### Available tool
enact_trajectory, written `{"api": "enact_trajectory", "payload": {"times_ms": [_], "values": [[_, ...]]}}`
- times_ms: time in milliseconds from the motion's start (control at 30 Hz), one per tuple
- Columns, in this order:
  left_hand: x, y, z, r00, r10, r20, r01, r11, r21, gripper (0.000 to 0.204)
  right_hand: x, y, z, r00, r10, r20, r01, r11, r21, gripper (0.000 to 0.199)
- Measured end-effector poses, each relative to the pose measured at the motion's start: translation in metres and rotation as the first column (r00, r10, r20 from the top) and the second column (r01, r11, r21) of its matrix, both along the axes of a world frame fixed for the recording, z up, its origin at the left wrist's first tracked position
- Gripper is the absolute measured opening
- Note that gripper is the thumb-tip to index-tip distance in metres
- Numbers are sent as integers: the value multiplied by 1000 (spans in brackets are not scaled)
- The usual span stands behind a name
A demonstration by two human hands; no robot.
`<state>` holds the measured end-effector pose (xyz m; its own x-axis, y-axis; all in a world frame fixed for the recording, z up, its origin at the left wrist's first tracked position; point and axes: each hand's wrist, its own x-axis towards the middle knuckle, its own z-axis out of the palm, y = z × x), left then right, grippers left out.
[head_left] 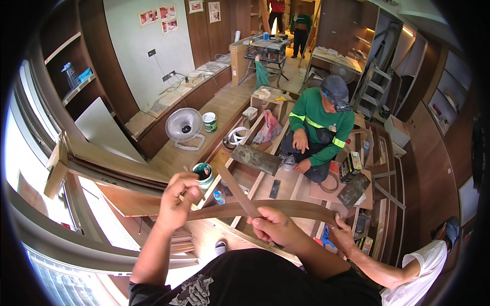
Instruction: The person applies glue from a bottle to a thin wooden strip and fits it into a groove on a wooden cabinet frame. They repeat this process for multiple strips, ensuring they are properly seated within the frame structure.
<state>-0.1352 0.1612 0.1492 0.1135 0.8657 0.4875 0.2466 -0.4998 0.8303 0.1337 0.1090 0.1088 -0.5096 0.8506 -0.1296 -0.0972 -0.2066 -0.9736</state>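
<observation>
My right hand (pixel 273 224) is closed around the near end of a narrow wooden strip (pixel 237 193), which slants up and away to the left. Below it, a long curved brown board (pixel 293 208) runs left to right in front of me. My left hand (pixel 177 201) is raised above the board's left end, its fingers curled together; what they hold, if anything, I cannot make out. At the board's right end, a co-worker's hand (pixel 343 232), from a person in a white shirt (pixel 426 270), grips it.
A person in a green shirt (pixel 321 120) kneels on an open timber frame (pixel 260 186). Nearby are a paint bucket (pixel 203 176), a water bottle (pixel 219 197), a fan (pixel 184 125) and a tape roll (pixel 329 182). Stacked boards (pixel 120 171) lie left; a stepladder (pixel 376 86) stands at the back right.
</observation>
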Motion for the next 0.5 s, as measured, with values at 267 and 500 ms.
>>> {"api": "enact_trajectory", "payload": {"times_ms": [267,500], "values": [[109,-43,157,648,-143,-748,607,689,395,29,-17,-28,-17,807,-545,225,524,838,150,21],[124,-71,177,692,51,-720,555,599,576,34,5,-9,-50,998,-56,36,58,997,-56,21]]}}
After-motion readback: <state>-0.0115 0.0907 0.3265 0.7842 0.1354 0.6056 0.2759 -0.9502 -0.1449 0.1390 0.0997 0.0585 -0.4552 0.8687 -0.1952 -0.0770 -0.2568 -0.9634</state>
